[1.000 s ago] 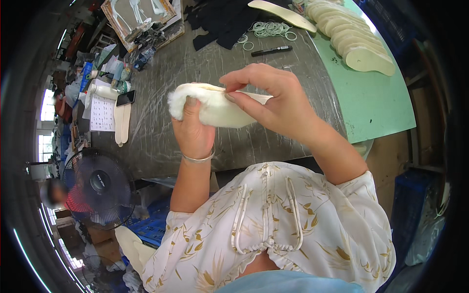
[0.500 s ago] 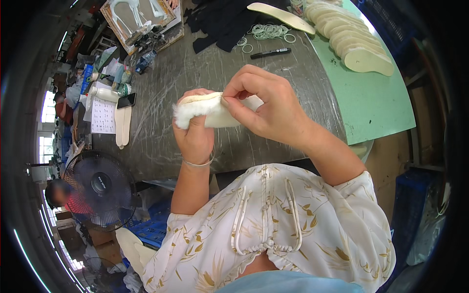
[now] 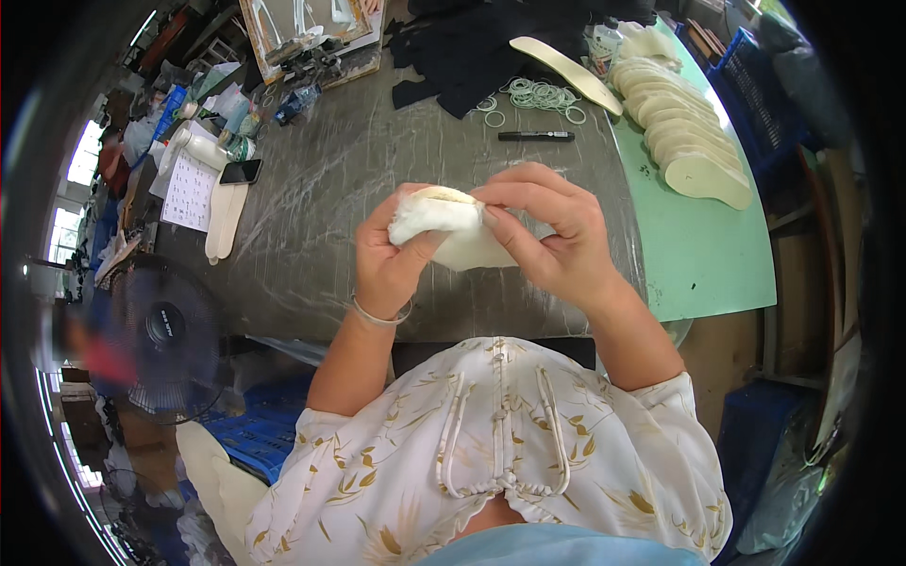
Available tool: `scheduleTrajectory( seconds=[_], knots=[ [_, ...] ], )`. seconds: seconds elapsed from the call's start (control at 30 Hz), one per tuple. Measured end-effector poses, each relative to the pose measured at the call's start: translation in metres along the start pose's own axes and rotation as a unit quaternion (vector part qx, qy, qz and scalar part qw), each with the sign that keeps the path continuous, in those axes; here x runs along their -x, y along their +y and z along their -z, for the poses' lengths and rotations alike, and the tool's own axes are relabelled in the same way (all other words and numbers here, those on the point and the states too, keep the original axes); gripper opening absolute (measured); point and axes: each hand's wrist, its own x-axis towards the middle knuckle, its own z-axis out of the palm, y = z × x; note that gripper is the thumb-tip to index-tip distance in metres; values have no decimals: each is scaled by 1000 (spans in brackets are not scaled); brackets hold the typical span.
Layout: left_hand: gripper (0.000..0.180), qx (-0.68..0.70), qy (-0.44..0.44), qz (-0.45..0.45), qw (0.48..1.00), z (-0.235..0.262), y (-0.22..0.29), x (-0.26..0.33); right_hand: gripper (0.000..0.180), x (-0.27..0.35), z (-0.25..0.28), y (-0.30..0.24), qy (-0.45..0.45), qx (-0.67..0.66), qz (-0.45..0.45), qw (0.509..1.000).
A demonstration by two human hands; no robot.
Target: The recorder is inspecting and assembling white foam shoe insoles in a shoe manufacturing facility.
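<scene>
A fluffy white insole (image 3: 444,219) with a cream edge is held above the dark table, bent between my two hands. My left hand (image 3: 389,247) wraps round its left end, the thumb pressing the fleece on the near side. At its upper right edge, the thumb and forefinger of my right hand (image 3: 557,226) pinch the rim. The smooth pale part of the insole (image 3: 472,252) hangs below and between the hands. The fingers of my left hand behind the insole are mostly hidden.
A row of overlapping cream insoles (image 3: 706,179) lies on the green board (image 3: 703,269) at right. Beyond my hands are a black marker (image 3: 536,137), pale green rubber bands (image 3: 540,94), black cloth (image 3: 439,57) and a single insole (image 3: 566,74). At left sit a phone (image 3: 241,172) and a fan (image 3: 160,325).
My right hand has come lower and more level with the left, still pinching the insole's rim. The whole view has shifted a little, so the table items appear lower.
</scene>
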Motion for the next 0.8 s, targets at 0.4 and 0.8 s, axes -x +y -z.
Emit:
scheduleTrajectory(
  seconds=[0.4, 0.8],
  knots=[
    [24, -183, -10, -121, 976, -11, 8, -8, 21, -7, 11, -16, 11, 177, 120, 977],
    [23, -301, 15, -155, 941, -21, 14, -7, 20, -5, 5, -8, 13, 311, 192, 931]
  ],
)
